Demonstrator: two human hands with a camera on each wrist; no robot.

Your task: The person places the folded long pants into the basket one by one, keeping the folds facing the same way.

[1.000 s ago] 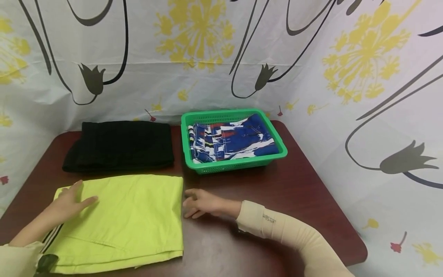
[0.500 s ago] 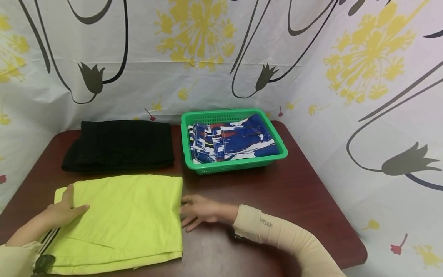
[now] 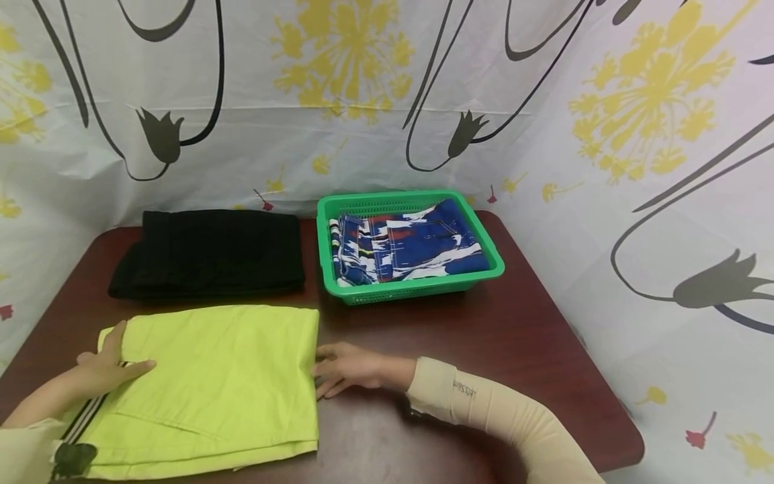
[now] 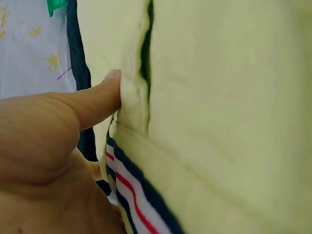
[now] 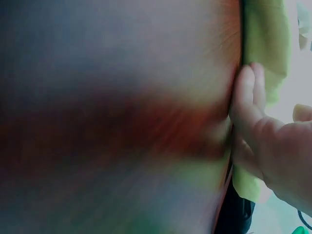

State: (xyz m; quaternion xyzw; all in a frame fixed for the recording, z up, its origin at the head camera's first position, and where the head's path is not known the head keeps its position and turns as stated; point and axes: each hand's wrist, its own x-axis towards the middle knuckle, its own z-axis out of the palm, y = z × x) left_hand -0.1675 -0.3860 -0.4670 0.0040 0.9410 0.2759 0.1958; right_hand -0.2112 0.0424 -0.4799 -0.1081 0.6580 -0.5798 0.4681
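A folded lime-yellow garment point(image 3: 230, 383) lies flat on the front left of the table, with dark-and-white striped trim at its left edge. My left hand point(image 3: 97, 373) grips that edge, thumb on top of the cloth. In the left wrist view, the thumb of the left hand point(image 4: 53, 131) presses beside a fold, while its fingers pass behind the striped trim point(image 4: 134, 195) and are partly hidden. At the opposite edge, my right hand point(image 3: 347, 368) lies low over the table, its extended fingertips right at the cloth. The right wrist view shows those fingers point(image 5: 248, 97) nearly straight beside the yellow fabric.
A folded black garment point(image 3: 220, 252) lies behind the yellow one. To its right, a green plastic basket point(image 3: 411, 288) holds a folded blue, white and red patterned garment point(image 3: 423, 242). The dark red table point(image 3: 514, 336) backs onto floral-printed sheeting point(image 3: 375, 154).
My left hand has shifted left to the garment's edge, and more striped trim now shows by its thumb. The right hand has moved slightly left, up to the right edge.
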